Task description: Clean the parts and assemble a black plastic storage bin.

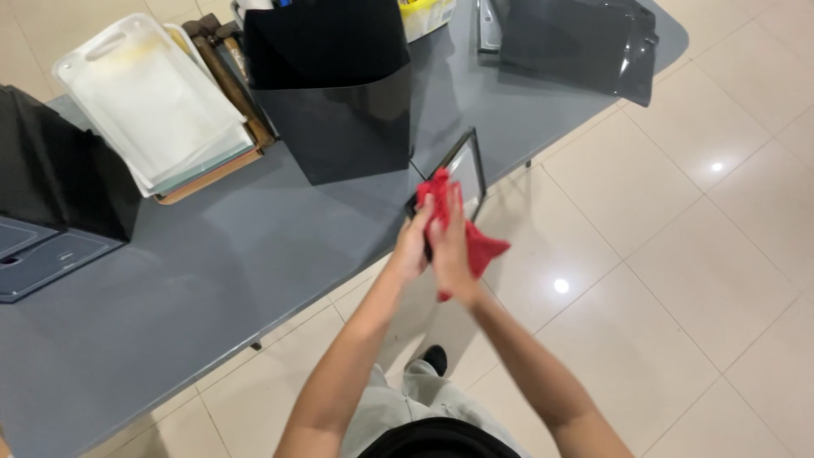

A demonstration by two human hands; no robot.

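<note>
Beside the grey table (212,280), both hands clasp a red cloth (475,242) against a black frame (469,161).

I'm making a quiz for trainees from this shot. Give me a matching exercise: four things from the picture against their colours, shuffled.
Things:
1. cloth
2. table
3. cutting board
4. bin

Colours:
A. black
B. white
C. red
D. grey

Pairs: 1-C, 2-D, 3-B, 4-A
</note>
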